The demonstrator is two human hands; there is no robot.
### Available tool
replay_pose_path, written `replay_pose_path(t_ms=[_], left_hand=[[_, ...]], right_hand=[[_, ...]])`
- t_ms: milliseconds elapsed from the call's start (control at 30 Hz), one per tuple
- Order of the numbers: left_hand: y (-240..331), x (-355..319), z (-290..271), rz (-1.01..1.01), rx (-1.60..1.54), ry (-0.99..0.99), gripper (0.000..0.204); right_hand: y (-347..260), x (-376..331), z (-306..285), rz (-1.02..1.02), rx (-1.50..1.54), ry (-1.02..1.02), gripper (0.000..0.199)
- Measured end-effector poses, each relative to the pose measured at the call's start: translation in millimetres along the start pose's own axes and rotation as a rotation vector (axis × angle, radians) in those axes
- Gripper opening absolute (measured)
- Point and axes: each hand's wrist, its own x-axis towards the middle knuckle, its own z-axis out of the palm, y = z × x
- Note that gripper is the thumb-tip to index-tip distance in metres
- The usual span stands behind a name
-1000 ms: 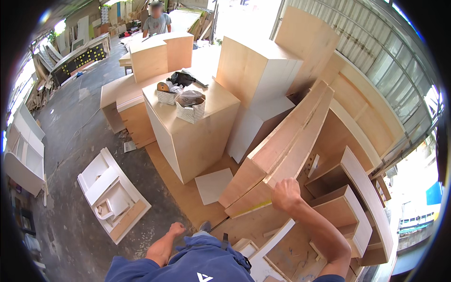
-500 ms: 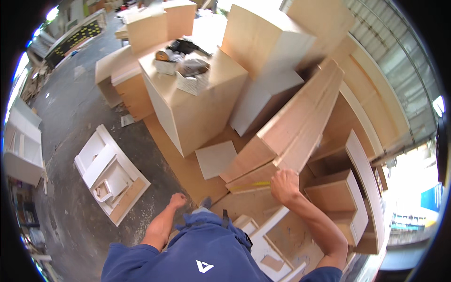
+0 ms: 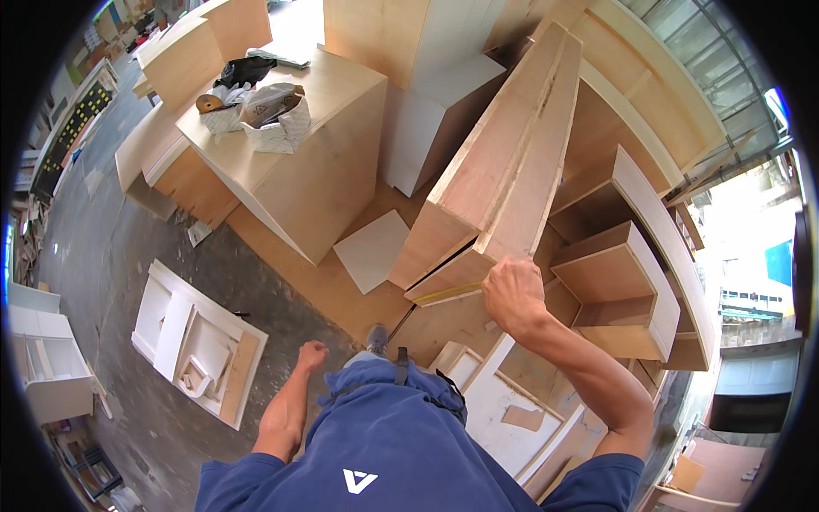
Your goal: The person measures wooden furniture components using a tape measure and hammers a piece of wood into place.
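My right hand is closed at the near end of a long plywood box, by its lower right corner. From that fist a narrow yellow tape measure blade runs left along the box's bottom edge; the fingers hide the rest of it. The box leans away from me, and a dark gap splits its near end. Down at my left side, my left hand hangs with its fingers curled in, touching nothing. It is nearest to a white panel assembly lying on the floor.
A plywood cabinet stands ahead, with paper bags on top. A loose white board lies beside it. Open plywood shelving units crowd the right. White framed panels lie by my right side. My shoe is on brown sheeting.
The view has shifted, so the cabinets sit further left and higher. My right hand stays at the box's end, with more of the yellow blade visible. The left hand still hangs curled.
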Motion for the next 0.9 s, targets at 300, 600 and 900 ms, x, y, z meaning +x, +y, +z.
replay_pose_path(t_ms=[300, 600, 900], left_hand=[[93.3, 8.0, -7.4, 0.401, -0.056, 0.076, 0.028], [361.1, -115.6, 6.2, 1.241, -0.139, 0.053, 0.040], [429.6, -122.4, 54.4, 1.618, 0.195, 0.251, 0.055]], right_hand=[[28.9, -4.2, -18.0, 0.055, -0.014, 0.102, 0.018], [91.4, -46.1, -78.8, -0.036, -0.110, 0.338, 0.009], [97.5, -61.5, -62.2, -0.057, -0.137, 0.584, 0.014]])
